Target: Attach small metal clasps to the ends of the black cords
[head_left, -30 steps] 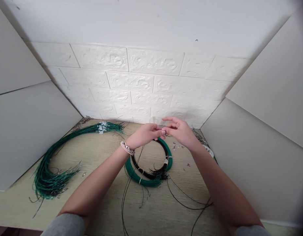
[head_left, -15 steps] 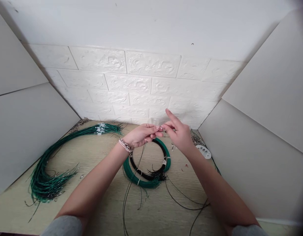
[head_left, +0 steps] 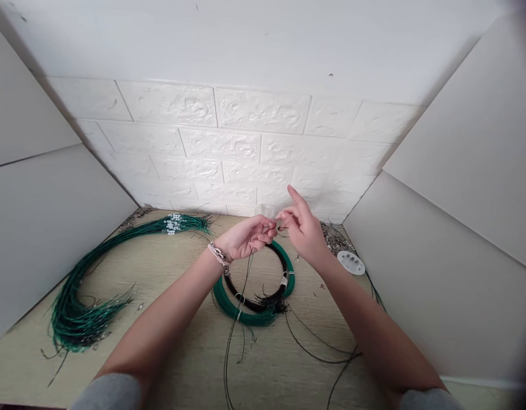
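My left hand (head_left: pixel 251 236), with a bracelet at the wrist, is closed on a thin dark cord (head_left: pixel 229 336). Two strands of that cord hang from it toward the table's near edge. Thumb and fingers of my right hand (head_left: pixel 304 232) pinch the short dark end of the cord just beside the left fingertips, while its index finger points up. Any small part between the fingertips is too small to make out. Below the hands lie a coil of green cords (head_left: pixel 222 304) and a coil of black cords (head_left: pixel 284 265), bound with light ties.
A long bundle of green cords (head_left: pixel 81 273) with white tags curves along the left. At the right back are a heap of small metal pieces (head_left: pixel 337 239) and a white slotted oval plate (head_left: pixel 350 262). A clear cup (head_left: pixel 266 210) stands by the brick-patterned wall (head_left: pixel 241 145). Panels flank both sides.
The right fingertips have drawn slightly apart from the left, showing the dark cord end between them. My left fingers have curled more, and the hanging strands have swung right.
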A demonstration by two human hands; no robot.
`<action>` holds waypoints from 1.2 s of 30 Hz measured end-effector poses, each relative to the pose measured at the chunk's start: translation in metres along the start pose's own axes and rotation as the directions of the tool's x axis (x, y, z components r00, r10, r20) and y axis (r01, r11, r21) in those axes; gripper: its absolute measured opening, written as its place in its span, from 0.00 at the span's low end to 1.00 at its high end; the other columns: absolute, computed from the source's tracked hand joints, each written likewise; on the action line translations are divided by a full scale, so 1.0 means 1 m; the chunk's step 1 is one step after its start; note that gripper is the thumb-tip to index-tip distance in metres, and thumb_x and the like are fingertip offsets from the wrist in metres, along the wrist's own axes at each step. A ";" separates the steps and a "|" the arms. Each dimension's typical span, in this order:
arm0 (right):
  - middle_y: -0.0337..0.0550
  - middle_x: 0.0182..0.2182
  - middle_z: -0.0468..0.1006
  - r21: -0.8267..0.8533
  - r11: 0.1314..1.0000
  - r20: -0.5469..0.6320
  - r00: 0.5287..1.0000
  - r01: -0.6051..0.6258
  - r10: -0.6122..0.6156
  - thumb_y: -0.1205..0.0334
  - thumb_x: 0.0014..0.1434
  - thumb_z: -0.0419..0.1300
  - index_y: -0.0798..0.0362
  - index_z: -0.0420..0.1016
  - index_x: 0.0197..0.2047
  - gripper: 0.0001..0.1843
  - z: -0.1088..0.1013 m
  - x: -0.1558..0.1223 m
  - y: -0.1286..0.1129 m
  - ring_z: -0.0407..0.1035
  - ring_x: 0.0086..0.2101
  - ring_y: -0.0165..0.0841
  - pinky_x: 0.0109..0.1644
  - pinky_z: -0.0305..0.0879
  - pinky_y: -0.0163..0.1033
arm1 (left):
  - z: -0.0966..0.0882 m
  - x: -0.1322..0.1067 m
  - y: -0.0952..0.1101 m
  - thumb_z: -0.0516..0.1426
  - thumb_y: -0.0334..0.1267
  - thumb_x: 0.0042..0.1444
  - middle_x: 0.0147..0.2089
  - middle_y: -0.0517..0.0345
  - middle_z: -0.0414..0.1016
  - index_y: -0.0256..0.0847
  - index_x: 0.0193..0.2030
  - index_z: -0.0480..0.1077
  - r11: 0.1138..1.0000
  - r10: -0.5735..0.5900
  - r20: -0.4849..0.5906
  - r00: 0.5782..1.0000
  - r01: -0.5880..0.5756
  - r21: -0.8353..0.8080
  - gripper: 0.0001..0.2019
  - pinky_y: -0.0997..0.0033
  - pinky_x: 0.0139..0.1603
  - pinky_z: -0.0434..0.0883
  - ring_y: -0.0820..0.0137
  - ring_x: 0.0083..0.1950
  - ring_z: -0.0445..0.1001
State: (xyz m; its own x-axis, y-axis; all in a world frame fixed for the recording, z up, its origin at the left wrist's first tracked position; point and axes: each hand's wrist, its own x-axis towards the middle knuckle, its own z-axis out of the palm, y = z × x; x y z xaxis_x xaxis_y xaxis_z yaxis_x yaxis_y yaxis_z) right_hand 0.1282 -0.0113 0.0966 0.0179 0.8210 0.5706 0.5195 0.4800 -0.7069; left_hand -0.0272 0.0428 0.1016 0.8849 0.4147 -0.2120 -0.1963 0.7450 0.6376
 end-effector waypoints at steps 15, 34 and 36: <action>0.43 0.35 0.78 0.378 0.847 0.215 0.925 -0.374 0.313 0.55 0.47 0.63 0.51 0.78 0.35 0.13 0.011 0.006 0.007 0.70 0.39 0.35 0.45 0.65 0.41 | 0.014 -0.004 -0.001 0.47 0.29 0.49 0.24 0.57 0.58 0.33 0.24 0.60 0.971 0.204 -0.217 0.955 -0.226 -0.081 0.05 0.88 0.11 0.49 0.81 0.20 0.57; 0.39 0.27 0.73 0.639 0.741 -0.124 0.922 -0.209 0.367 0.56 0.50 0.59 0.53 0.68 0.29 0.09 0.017 0.003 0.002 0.67 0.30 0.29 0.40 0.65 0.39 | 0.005 0.004 -0.012 0.62 0.31 0.47 0.31 0.61 0.67 0.33 0.31 0.69 0.929 0.334 -0.211 0.919 -0.284 0.238 0.06 0.85 0.22 0.58 0.84 0.25 0.62; 0.39 0.28 0.73 0.613 0.767 -0.136 0.931 -0.189 0.338 0.56 0.51 0.59 0.53 0.69 0.29 0.09 0.017 0.002 0.000 0.67 0.30 0.29 0.39 0.65 0.38 | 0.007 0.004 -0.012 0.61 0.31 0.48 0.30 0.59 0.68 0.32 0.31 0.69 0.929 0.321 -0.191 0.928 -0.268 0.256 0.05 0.86 0.23 0.60 0.85 0.25 0.63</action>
State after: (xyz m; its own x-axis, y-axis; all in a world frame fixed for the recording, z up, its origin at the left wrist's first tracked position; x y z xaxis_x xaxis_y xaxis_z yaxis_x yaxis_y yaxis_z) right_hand 0.1136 -0.0045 0.0906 0.3082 0.8849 0.3493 -0.1282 0.4024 -0.9064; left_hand -0.0188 0.0318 0.0981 0.6775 0.7233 -0.1334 -0.3119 0.4468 0.8385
